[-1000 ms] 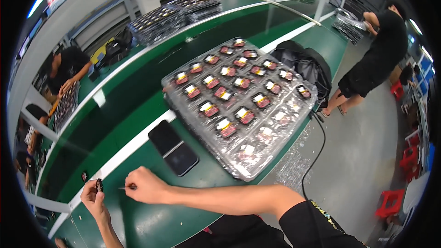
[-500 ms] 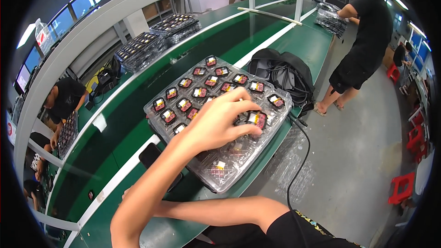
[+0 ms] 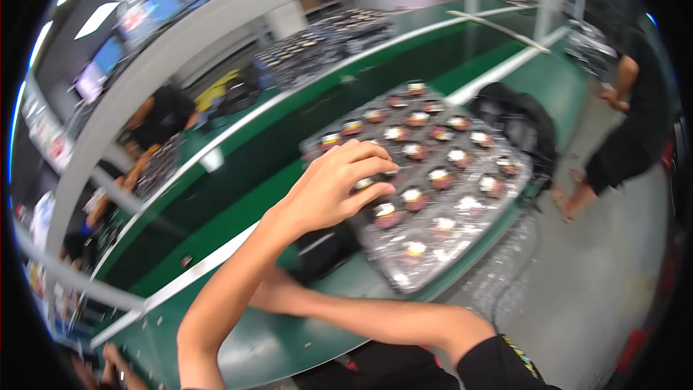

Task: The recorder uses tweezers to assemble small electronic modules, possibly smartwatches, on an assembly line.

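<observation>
My left hand (image 3: 338, 184) hovers over the near left part of a clear plastic tray (image 3: 404, 278), palm down, fingers and thumb curved and apart. Nothing shows gripped in it. Rows of small dark parts with pale tops sit in the tray; one part (image 3: 385, 214) lies just below my thumb. My right hand (image 3: 271, 292) is low beside the bench edge, behind my left forearm, blurred and mostly hidden, so its fingers cannot be read. Beside the tray's near left side lies a black flat object (image 3: 325, 253), its kind unclear.
A black bag (image 3: 516, 119) lies past the tray's far right corner. Across the green conveyor (image 3: 238, 206) stand stacked trays (image 3: 296, 58) of similar parts. Metal frame posts cross the left side. Other people work at left; one person (image 3: 632, 115) stands at right.
The whole view has swung, so the tray and bench sit farther right. My left hand has moved left across the tray, away from the part it was at. My right hand has shifted behind my left forearm.
</observation>
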Tool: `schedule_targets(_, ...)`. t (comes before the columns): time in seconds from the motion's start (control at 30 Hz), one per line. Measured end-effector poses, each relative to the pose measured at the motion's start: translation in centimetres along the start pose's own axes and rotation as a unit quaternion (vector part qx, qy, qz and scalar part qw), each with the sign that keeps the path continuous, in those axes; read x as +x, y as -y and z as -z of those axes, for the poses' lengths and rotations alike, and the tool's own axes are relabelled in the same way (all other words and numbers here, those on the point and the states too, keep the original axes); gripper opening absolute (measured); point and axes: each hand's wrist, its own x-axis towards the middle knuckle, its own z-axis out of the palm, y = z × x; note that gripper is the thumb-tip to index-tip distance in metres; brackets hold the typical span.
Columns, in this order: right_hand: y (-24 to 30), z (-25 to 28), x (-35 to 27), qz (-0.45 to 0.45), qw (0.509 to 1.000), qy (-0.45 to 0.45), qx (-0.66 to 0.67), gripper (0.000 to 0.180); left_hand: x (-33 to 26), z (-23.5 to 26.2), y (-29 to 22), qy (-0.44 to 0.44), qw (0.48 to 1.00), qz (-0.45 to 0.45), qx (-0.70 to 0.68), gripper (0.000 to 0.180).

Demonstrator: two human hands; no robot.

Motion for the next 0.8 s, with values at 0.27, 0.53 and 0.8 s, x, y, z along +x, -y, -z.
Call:
schedule_targets(0.27, 2.0, 1.4, -0.3, -0.050, 0.996, 0.028, -0.070, 0.021, -25.8, 11.3, 7.5, 0.055, 0.921, 0.339, 0.187, 0.027)
schedule_targets(0.53, 0.7, 2.2, -0.5, -0.016, 0.995, 0.001, -0.094, 0.022, -41.9, 9.3, 6.8, -0.052, 0.882, 0.426, 0.196, 0.023)
schedule_targets(0.8, 0.9, 0.4, -0.1, -0.023, 0.998, -0.044, -0.041, 0.017, -45.0, 7.5, 10.2, -0.167, 0.894, 0.353, 0.217, 0.043)
